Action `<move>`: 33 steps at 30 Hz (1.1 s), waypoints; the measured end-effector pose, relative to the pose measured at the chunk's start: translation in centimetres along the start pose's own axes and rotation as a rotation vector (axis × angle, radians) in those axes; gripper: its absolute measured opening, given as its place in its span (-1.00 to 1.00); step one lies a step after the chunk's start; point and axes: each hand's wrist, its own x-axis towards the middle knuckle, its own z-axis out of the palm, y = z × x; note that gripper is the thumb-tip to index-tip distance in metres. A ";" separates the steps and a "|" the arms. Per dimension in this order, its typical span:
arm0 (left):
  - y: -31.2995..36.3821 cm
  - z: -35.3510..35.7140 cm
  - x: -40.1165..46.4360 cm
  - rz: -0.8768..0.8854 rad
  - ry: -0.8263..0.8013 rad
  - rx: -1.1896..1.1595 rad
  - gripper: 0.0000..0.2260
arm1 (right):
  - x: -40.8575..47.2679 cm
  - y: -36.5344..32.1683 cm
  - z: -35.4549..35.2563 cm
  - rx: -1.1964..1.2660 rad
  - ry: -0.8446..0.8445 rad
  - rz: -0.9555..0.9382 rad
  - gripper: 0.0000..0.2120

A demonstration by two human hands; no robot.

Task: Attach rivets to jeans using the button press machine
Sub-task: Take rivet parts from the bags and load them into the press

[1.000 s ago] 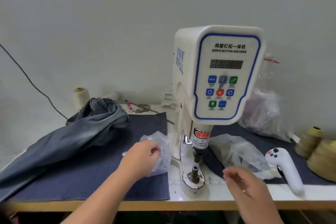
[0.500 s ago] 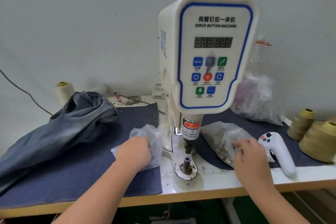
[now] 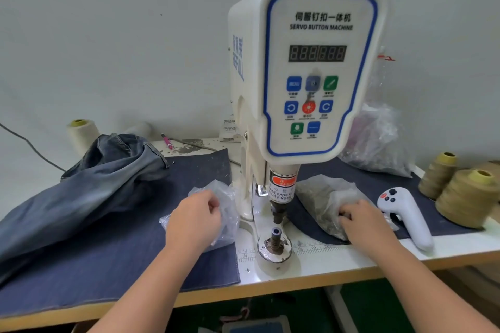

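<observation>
Head view: the left hand curls its fingers into a crumpled clear plastic bag left of the white servo button press machine; the right hand digs curled fingers into a second clear bag of small metal rivets; the faded blue denim jeans lie heaped far left, well apart from the bare lower die; judging by this, parts are only being fetched; no rivet is set yet.

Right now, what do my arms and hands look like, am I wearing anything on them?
Nothing is worn: the left hand and the right hand have no gloves, and no rings or watch show. Both forearms are uncovered as far as the picture shows, with no sleeves in sight.
</observation>
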 end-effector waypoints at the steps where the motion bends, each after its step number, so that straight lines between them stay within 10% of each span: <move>1: 0.2 -0.1 -0.3 0.019 0.049 -0.058 -0.85 | 0.1 -0.1 0.0 0.009 0.019 0.004 -0.74; 11: 4.0 0.2 -6.3 0.091 -0.181 -0.747 -0.87 | 0.4 0.3 0.1 0.117 0.090 -0.039 -0.56; 33: 6.2 2.2 -6.2 -0.305 -0.381 -0.937 -0.95 | -1.0 1.0 2.7 -0.046 0.264 -0.076 -0.74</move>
